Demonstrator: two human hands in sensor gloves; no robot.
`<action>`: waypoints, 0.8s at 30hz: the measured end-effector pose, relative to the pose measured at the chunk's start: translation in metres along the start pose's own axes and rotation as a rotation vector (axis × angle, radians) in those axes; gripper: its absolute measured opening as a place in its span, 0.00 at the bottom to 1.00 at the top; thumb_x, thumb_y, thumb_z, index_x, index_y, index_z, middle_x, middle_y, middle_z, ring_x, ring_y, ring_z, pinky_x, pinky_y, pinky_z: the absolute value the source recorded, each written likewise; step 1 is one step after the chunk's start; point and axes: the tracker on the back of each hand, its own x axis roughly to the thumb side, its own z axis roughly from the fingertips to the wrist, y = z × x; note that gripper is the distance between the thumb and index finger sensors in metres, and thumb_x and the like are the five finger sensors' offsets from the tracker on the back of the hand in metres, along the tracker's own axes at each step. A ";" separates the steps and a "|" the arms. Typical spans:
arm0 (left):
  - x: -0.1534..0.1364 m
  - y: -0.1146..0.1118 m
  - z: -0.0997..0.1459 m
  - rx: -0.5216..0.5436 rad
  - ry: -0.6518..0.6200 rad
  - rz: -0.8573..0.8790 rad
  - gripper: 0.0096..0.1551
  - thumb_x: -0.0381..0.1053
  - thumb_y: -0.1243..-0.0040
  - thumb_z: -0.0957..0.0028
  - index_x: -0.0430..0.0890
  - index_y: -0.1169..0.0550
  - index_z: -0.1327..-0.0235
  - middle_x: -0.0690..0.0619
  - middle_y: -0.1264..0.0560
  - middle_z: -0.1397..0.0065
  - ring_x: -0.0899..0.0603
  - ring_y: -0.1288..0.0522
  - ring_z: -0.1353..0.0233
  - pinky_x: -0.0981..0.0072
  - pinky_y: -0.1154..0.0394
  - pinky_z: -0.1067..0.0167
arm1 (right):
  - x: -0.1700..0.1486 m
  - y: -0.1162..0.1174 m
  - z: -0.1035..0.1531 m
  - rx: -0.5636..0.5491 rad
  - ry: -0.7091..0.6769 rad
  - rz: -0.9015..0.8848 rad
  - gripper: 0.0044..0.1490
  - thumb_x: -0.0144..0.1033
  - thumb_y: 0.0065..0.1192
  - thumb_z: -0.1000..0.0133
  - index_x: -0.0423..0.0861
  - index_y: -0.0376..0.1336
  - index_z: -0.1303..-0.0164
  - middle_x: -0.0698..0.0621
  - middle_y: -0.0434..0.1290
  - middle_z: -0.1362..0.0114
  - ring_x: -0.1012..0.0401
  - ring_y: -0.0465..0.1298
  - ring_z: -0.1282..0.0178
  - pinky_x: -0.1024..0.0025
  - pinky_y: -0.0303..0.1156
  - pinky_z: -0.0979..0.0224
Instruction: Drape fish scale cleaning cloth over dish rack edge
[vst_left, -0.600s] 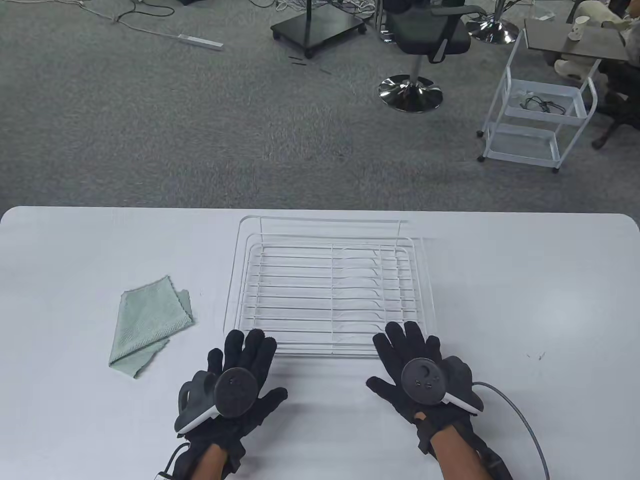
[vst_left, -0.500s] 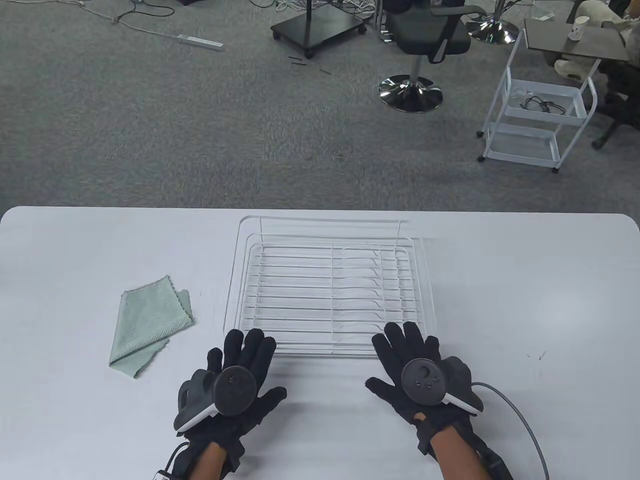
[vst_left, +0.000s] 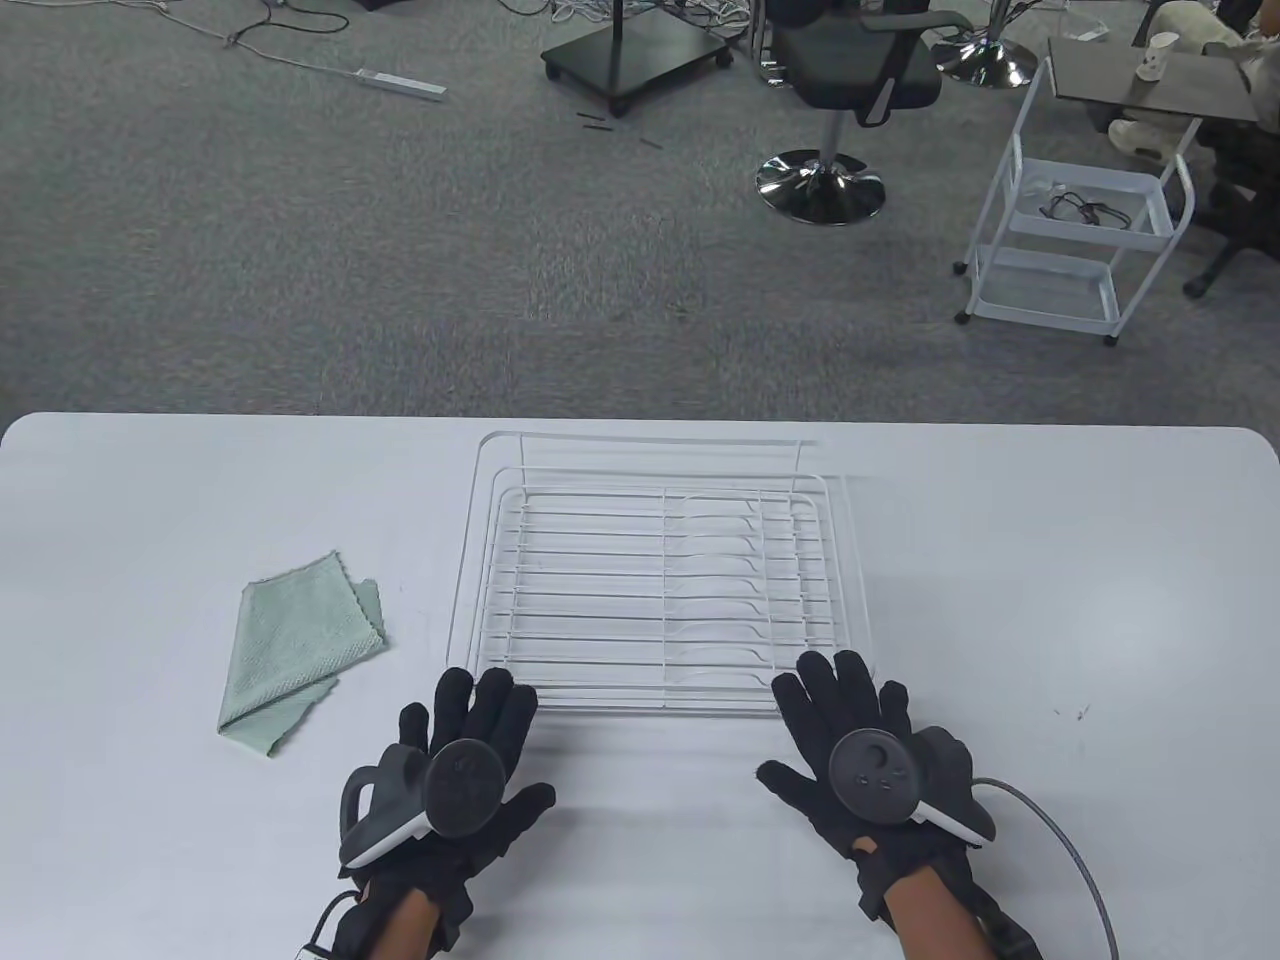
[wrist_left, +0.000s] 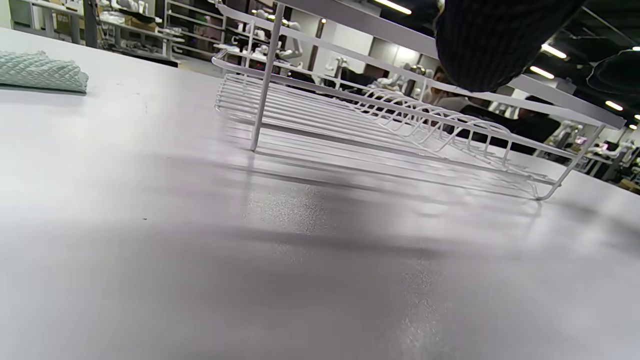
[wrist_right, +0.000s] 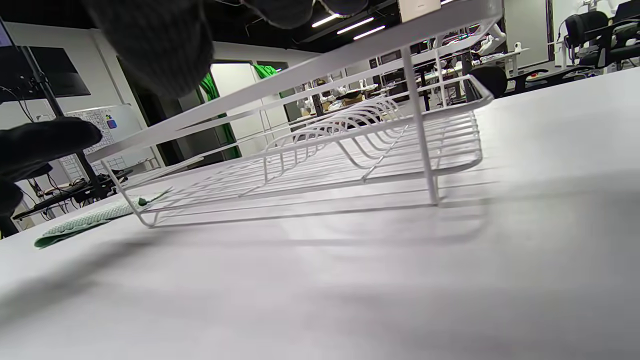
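Table view: white wire dish rack (vst_left: 660, 580) sits mid-surface (vst_left: 1050, 600), long side toward the person. Only its own wire bars and the raised plate loops on the right half show inside the rack. Green fish scale cleaning cloth (vst_left: 298, 648) lies folded flat on the surface, left of the rack and apart from it, not on any rim.

Left hand (vst_left: 455, 770) palm down, fingers spread, holding nothing; fingertips (vst_left: 490, 690) at the rack's near-left corner. Right hand (vst_left: 865, 760) same posture, spread and holding nothing, fingertips at the near-right corner.

Left wrist view: fingertip (wrist_left: 480, 45) overlaps the rack's top rail (wrist_left: 350, 20); contact can't be confirmed. Cloth (wrist_left: 40, 72) at far left.

Right wrist view: cloth (wrist_right: 82, 225) seen low at the left, beyond the rack's far corner leg.
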 end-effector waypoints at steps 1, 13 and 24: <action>0.000 0.000 0.000 0.002 0.001 0.004 0.55 0.69 0.43 0.41 0.53 0.58 0.13 0.53 0.63 0.13 0.36 0.73 0.18 0.27 0.66 0.26 | 0.000 -0.001 0.001 -0.003 0.001 0.003 0.47 0.59 0.55 0.35 0.49 0.41 0.15 0.40 0.39 0.11 0.39 0.33 0.16 0.26 0.37 0.24; -0.048 0.023 0.004 0.083 0.090 0.056 0.64 0.74 0.40 0.47 0.51 0.60 0.13 0.50 0.67 0.14 0.36 0.74 0.18 0.29 0.67 0.26 | -0.001 -0.002 0.001 -0.022 -0.009 -0.026 0.47 0.58 0.55 0.35 0.49 0.42 0.15 0.40 0.39 0.11 0.39 0.33 0.16 0.26 0.37 0.24; -0.185 0.000 0.009 -0.042 0.538 0.201 0.69 0.72 0.40 0.47 0.49 0.68 0.17 0.50 0.75 0.18 0.34 0.79 0.21 0.29 0.69 0.28 | -0.006 -0.003 0.001 -0.034 0.005 -0.059 0.46 0.58 0.54 0.35 0.48 0.42 0.15 0.40 0.39 0.12 0.39 0.33 0.16 0.26 0.38 0.24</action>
